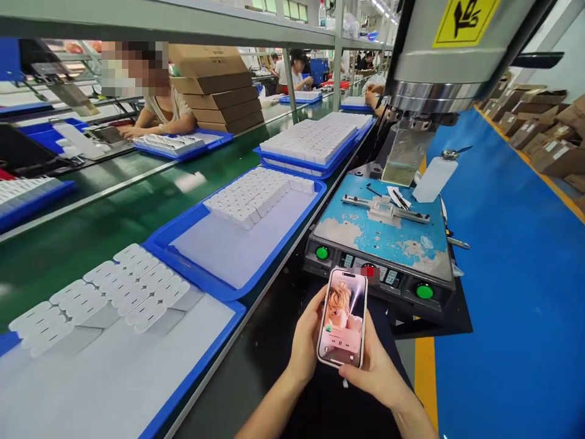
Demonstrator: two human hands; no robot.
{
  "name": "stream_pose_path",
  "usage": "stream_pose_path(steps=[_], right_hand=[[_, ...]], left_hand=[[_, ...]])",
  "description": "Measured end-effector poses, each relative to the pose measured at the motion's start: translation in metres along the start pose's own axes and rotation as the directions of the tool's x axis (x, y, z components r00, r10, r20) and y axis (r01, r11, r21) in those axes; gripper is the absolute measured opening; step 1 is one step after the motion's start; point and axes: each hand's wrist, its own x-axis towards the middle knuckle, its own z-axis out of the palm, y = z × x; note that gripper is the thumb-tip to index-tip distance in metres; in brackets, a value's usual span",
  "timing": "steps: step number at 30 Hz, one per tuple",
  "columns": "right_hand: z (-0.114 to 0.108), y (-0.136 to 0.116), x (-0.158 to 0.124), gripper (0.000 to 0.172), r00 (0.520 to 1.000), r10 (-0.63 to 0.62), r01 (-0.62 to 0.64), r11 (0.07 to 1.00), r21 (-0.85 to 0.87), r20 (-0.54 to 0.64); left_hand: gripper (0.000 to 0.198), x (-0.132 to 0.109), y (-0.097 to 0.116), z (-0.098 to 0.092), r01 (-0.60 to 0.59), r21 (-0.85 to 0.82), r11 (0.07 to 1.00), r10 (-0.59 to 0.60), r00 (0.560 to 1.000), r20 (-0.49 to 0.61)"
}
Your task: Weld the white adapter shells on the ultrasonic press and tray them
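A smartphone in a pale case is held upright in front of me, its lit screen showing a picture with music controls beneath. My left hand is wrapped round the phone's left edge, fingers partly hidden behind it. On the other side, my right hand grips the right edge and lower corner, the thumb lying by the bottom of the screen. Just beyond the phone stands a machine with a worn blue work plate and a metal fixture on top. Green buttons sit on its front panel.
Left of me, blue trays on a green conveyor hold rows of white plastic pieces. The machine head hangs over the plate, near a white bottle. Across the belt a person sits beside stacked cartons.
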Motion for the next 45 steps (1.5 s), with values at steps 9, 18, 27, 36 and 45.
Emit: stream_pose_path(steps=[9, 18, 27, 36, 45], right_hand=[[-0.012, 0.006, 0.005, 0.072, 0.988, 0.03, -0.027, 0.999, 0.025, -0.152], [-0.02, -0.003, 0.006, 0.086, 0.987, 0.078, -0.067, 0.994, 0.082, -0.138], [-0.026, 0.003, 0.009, 0.085, 0.994, 0.105, -0.107, 0.993, -0.04, -0.038], [-0.036, 0.021, 0.005, 0.078, 0.992, 0.116, -0.118, 0.992, -0.041, -0.052], [-0.043, 0.03, 0.003, 0.079, 0.984, 0.171, -0.171, 0.985, 0.019, -0.044]], left_hand=[[0.043, 0.009, -0.007, 0.007, 0.079, -0.029, 0.996, -0.081, 0.994, -0.071], [0.038, 0.033, -0.01, 0.01, 0.156, 0.104, 0.982, -0.152, 0.987, -0.052], [0.022, 0.048, -0.004, 0.011, 0.114, 0.365, 0.924, -0.058, 0.985, -0.162], [0.032, 0.051, -0.019, 0.001, 0.077, 0.388, 0.919, -0.034, 0.993, -0.117], [0.029, 0.05, -0.018, 0.001, 0.102, 0.393, 0.914, -0.068, 0.993, -0.099]])
